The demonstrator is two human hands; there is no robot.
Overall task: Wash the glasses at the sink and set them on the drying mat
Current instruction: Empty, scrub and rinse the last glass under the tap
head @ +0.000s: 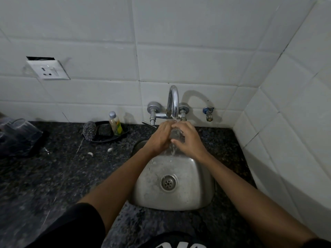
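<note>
Left hand [160, 138] and right hand [188, 140]: each grip closed around glass [176, 134], under running tap [173, 102], above sink [197, 176].

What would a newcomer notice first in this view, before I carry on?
First, both hands meeting under the tap: the left hand and right hand close around a clear glass, with water running off it into the steel sink. Next, the scrubber and small bottle on the dark counter to the left, and glasses at the far left edge.
</note>
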